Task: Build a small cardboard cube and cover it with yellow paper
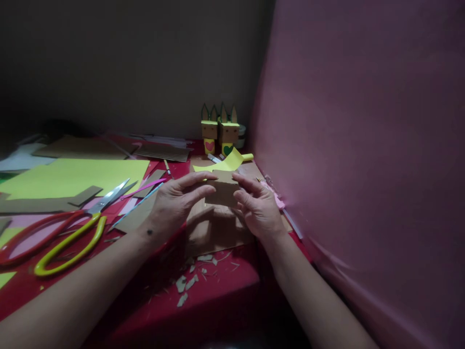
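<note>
1. On the far left, a yellow sheet [80, 175] lies flat on the red-covered tabletop [221, 293], a cardboard strip [39, 205] across its near edge.
2. The scissors [96, 208], with one red and one yellow handle, lie just nearer, blades parted and pointing away.
3. Right of the blades are a thin pink strip [147, 187] and a blue strip [136, 207]; a short pencil [167, 167] lies beyond them.
4. The left hand [177, 199] has its thumb and fingers gripping the left side of a folded cardboard piece [221, 193].
5. That piece is between the two hands, raised above a cardboard sheet [198, 241]; pale scraps [181, 284] are scattered on the near side.
6. Behind it, a curled yellow paper [233, 159] lies before two box-headed figures [209, 131] with pointed ears, standing side by side.
7. The right hand [259, 202] grips the piece's right side between thumb and fingers.
8. Farthest right rises a pinkish surface [363, 121].
</note>
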A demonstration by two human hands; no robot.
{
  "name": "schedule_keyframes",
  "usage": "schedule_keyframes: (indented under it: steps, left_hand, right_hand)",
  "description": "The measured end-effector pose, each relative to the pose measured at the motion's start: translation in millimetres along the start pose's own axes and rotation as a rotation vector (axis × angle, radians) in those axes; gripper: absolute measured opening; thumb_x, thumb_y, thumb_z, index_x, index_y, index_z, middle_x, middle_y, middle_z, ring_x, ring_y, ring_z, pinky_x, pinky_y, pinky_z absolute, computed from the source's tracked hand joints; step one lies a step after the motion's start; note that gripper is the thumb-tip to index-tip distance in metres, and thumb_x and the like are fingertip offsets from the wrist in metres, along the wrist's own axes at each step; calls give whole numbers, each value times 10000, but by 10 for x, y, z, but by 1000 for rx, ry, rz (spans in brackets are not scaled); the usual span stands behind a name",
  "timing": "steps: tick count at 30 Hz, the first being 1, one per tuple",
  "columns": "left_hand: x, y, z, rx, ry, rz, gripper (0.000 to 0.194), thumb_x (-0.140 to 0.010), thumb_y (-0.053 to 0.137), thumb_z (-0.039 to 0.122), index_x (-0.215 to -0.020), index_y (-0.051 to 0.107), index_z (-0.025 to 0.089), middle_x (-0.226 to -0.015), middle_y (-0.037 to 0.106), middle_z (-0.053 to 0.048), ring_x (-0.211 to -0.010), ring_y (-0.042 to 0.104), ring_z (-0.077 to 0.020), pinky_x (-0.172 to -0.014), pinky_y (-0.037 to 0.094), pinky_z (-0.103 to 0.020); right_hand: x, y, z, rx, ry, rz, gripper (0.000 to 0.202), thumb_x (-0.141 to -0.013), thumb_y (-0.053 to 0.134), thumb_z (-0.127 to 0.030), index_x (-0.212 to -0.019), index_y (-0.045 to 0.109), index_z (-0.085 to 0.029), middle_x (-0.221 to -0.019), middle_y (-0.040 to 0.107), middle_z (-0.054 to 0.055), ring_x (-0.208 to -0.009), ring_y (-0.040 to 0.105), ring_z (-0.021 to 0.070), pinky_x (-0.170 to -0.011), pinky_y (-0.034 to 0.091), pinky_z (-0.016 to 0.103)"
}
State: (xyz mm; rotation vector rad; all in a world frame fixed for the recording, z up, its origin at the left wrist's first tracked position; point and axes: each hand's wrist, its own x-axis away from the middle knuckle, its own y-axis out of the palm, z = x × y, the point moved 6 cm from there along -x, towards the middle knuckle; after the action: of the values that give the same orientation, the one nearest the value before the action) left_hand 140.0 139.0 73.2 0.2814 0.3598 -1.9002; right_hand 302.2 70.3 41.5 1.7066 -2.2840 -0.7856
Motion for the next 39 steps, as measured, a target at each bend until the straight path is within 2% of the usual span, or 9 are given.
schedule_keyframes:
  steps: [2,10,12,16,21,27,32,35,39]
  left_hand:
    - [0,7,1,3,1,-7,181,-730,829,312,-910,847,323,-970,843,35,-991,760,-231,-895,622,-318]
    - [-13,-17,3,1,38,-30,169,-760,830,300,-928,844,304,-994,841,19,-1018,754,-245,-937,609,-346]
    - [-24,-43,35,15,72,-14,184,-748,841,300,-932,847,294,-1010,842,9,-1025,753,-241,-954,597,-338]
    - [-58,-125,131,59,131,18,175,-741,847,299,-914,850,282,-1040,839,-5,-1045,744,-229,-941,586,-300]
    - [-121,-325,191,41,177,109,163,-737,848,308,-899,852,291,-1020,832,4,-1025,725,-200,-879,570,-242]
    - [-123,-499,20,82,71,168,193,-716,848,331,-896,845,264,-926,821,1,-868,709,-175,-765,568,-229]
    - [-86,-503,-110,62,-16,151,211,-703,846,364,-881,838,250,-765,765,22,-689,638,-133,-652,533,-212]
    - [-77,-487,-121,31,-41,136,195,-703,836,370,-853,835,246,-753,758,19,-672,623,-129,-647,524,-214]
    - [-63,-456,-105,29,-74,125,192,-680,827,372,-825,838,248,-791,780,10,-713,650,-141,-676,546,-216]
  right_hand:
    - [4,-12,1,23,12,9,319,-610,930,-276,-915,842,-308,-968,734,-18,-737,614,120,-584,538,247]
    - [-15,-25,-17,53,-42,23,268,-633,901,-258,-889,845,-316,-1045,756,-15,-695,561,108,-499,434,219]
    - [-37,-8,-28,68,-53,13,270,-642,904,-266,-899,847,-324,-1062,757,-19,-719,573,109,-528,448,213]
    - [-123,109,-88,87,-98,-43,303,-605,936,-280,-890,844,-327,-1042,763,-17,-857,629,148,-657,507,244]
    - [-305,349,-115,114,-123,-120,267,-635,930,-336,-887,843,-333,-1020,764,-19,-845,641,147,-644,484,248]
    - [-448,484,81,113,-79,-145,262,-650,917,-337,-896,834,-307,-945,779,-19,-804,661,148,-659,514,259]
    - [-441,432,273,73,37,-169,299,-655,931,-360,-930,824,-309,-862,776,-25,-734,711,165,-590,580,268]
    - [-433,399,315,41,69,-169,327,-606,958,-372,-897,824,-303,-836,776,-26,-703,723,169,-559,615,280]
    - [-405,379,345,25,86,-185,314,-624,960,-365,-896,816,-303,-878,785,-29,-717,740,170,-618,667,326]
